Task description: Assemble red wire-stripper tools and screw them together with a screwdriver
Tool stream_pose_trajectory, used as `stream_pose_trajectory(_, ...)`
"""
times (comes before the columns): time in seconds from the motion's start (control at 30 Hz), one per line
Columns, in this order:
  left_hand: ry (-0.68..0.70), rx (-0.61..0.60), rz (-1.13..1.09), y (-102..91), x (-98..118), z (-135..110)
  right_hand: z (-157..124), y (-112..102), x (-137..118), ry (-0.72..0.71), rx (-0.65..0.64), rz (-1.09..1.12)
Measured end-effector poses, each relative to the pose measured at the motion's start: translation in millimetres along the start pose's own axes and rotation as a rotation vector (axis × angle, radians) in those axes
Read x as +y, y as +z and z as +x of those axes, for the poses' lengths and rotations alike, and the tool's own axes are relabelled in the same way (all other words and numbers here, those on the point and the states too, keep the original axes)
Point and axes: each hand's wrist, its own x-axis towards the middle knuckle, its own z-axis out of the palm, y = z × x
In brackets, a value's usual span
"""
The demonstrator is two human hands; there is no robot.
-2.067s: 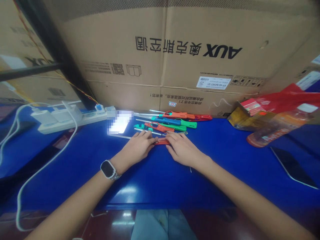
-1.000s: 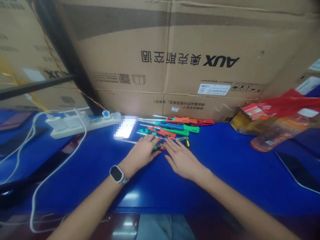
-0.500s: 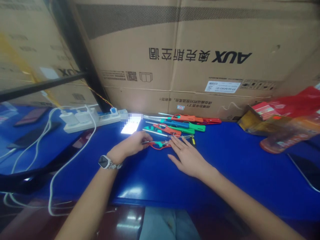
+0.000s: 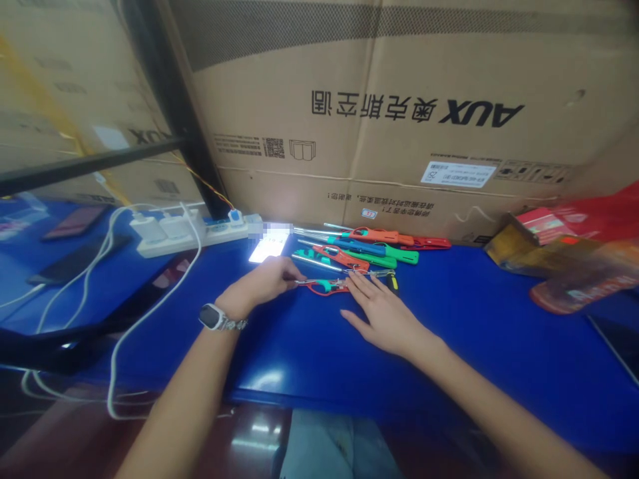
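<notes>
- Fingers (image 4: 287, 273) of the left hand (image 4: 259, 285) pinch the metal tip of a red lighter (image 4: 322, 287); right hand (image 4: 387, 313) lies flat on the blue table (image 4: 474, 332), fingers spread, fingertips touching the lighter's handle end
- Red lighter lies flat on the table between both hands
- Just beyond, a pile of lighters (image 4: 372, 245); a lit phone (image 4: 269, 246) beside it
- Power strip (image 4: 190, 233) left; cardboard box (image 4: 399, 120) behind

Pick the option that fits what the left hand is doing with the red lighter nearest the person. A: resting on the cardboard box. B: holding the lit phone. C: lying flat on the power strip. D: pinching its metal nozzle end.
D: the left hand has its fingertips closed on the metal nozzle of the red lighter, while the right hand lies flat beside it.
</notes>
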Motion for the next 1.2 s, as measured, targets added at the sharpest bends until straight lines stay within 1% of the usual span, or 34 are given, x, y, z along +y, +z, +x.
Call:
stream_pose_trajectory(0.13, -0.028, 0.033, 0.066, 2.7, -1, 1, -1, 0, 1, -0.001, -0.007, 0.015)
stream_pose_trajectory(0.27, -0.076, 0.024, 0.091, 2.7, 6, 1, -1, -2, 0, 0.005, -0.021, 0.024)
stream_pose_trajectory(0.4, -0.094, -0.004, 0.021, 3.5, 10, 0, 0, -2, 0, 0.015, -0.019, 0.043)
stream_pose_trajectory(0.53, -0.136, 0.003, -0.065, 5.2, 5, -1, 1, 0, 0, 0.021, -0.014, 0.058)
stream_pose_trajectory(0.63, -0.147, -0.015, -0.037, 2.2, 2, -2, 0, 0, 0, 0.029, -0.027, 0.069)
stream_pose_trajectory(0.77, -0.087, -0.033, 0.047, -1.6, 0, -3, 0, -1, 0, 0.038, -0.027, 0.092)
stream_pose_trajectory(0.9, -0.008, 0.069, 0.157, 4.4, 0, -2, -1, -1, 0, 0.026, -0.008, 0.093)
stream_pose_trajectory(0.97, -0.003, 0.088, 0.213, 8.4, 5, -2, -1, 0, 0, 0.024, -0.005, 0.086)
stream_pose_trajectory(1.1, -0.086, 0.056, 0.319, 11.5, 22, -2, -2, 2, 0, 0.016, 0.014, 0.089)
stream_pose_trajectory(1.2, -0.124, 0.061, 0.4, 10.4, 34, -2, -2, 2, 1, 0.014, 0.009, 0.084)
